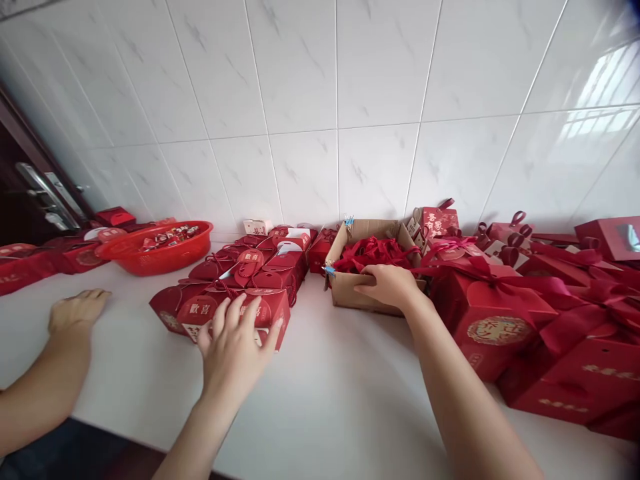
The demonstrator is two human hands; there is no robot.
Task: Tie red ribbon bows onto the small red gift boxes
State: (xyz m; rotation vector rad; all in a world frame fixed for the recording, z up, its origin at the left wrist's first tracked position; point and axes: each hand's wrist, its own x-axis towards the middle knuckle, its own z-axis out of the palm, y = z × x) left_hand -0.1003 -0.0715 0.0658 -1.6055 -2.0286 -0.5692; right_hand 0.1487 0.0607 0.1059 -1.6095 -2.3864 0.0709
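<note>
My left hand (235, 347) is spread over the front of a red gift box (280, 310) with gold lettering, its fingers touching the lid and the thumb at the right side. Behind that box stand several more red gift boxes (250, 260) with cord handles, packed close together. An open cardboard box (357, 293) holds a heap of red ribbons (375, 252). Over its front wall lies my right hand (393, 287), thumb outside and fingers bent over the rim; the fingertips are partly hidden.
Ribbon-tied red boxes (490, 313) crowd the right side. Left stands a red plastic basin (150, 260) with small wrapped sweets, near more red boxes (75, 253). Another person's hand (77, 310) rests on the white table (320, 413). A tiled wall (300, 87) rises behind.
</note>
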